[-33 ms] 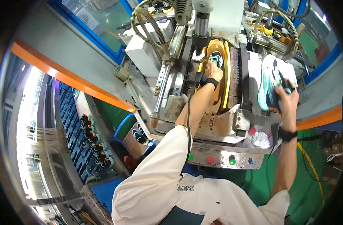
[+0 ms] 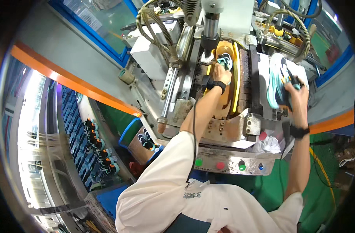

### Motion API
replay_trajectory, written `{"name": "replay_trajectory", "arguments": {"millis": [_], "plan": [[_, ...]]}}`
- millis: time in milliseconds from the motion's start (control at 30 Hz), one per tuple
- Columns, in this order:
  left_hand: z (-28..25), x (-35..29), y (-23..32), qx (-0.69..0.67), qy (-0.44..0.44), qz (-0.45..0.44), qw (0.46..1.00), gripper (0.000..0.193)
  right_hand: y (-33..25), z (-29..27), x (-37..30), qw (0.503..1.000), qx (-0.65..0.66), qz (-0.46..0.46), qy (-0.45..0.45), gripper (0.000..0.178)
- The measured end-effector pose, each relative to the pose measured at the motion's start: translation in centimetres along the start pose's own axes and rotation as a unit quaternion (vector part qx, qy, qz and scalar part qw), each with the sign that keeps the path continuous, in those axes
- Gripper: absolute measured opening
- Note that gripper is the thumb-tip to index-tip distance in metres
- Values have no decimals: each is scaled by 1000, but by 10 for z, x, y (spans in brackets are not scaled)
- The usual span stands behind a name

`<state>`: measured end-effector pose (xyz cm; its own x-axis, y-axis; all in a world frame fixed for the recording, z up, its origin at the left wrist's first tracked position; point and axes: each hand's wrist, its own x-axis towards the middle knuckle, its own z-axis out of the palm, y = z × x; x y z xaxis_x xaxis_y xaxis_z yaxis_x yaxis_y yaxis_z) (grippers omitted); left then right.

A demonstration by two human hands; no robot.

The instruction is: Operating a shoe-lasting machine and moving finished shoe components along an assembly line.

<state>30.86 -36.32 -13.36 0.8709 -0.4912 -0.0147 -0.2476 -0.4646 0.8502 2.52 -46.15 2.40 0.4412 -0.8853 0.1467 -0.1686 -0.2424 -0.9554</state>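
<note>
My left hand [image 2: 223,74], with a black band at the wrist, reaches into the machine's long trough. Its fingers are closed on a dark shoe with teal and white parts [image 2: 226,60], which sits between yellow-edged side pads [image 2: 236,81]. My own hand hides much of that shoe. To the right, my right hand [image 2: 297,94] grips a second shoe, teal, white and black [image 2: 276,79], by its dark collar side. This shoe rests on or just over a white plate [image 2: 299,72]; I cannot tell which.
A vertical press cylinder [image 2: 210,35] stands just left of the trough. Coloured buttons [image 2: 220,165] line the machine's front, below a crumpled white cloth [image 2: 268,145]. At left are an orange rail [image 2: 76,81], a pair of shoes in a bin [image 2: 145,140], and a rack of several shoes [image 2: 98,143].
My right hand and its shoe have shifted slightly away from me along the white plate. The left hand stays on the shoe in the trough.
</note>
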Motion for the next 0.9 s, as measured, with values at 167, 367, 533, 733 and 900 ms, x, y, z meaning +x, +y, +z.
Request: {"name": "replay_trajectory", "arguments": {"millis": [167,367,533,733,900], "plan": [[-83,-91,4,-506,-197,-171,822,16,-25,80,76,973,-222,-8,-63,53],[-249,-252,-7,-433,-116,-187,874,36,17,243,122,906,-363,55,-212,55],[-330,-331,-14,-359,43,-191,912,38,94,290,105,900,-425,-49,-86,46],[-349,-411,-49,-414,273,-201,845,29,94,316,92,908,-412,-7,-82,52],[-334,-431,-57,-441,315,-211,814,30,9,234,186,898,-303,-318,30,46]]}}
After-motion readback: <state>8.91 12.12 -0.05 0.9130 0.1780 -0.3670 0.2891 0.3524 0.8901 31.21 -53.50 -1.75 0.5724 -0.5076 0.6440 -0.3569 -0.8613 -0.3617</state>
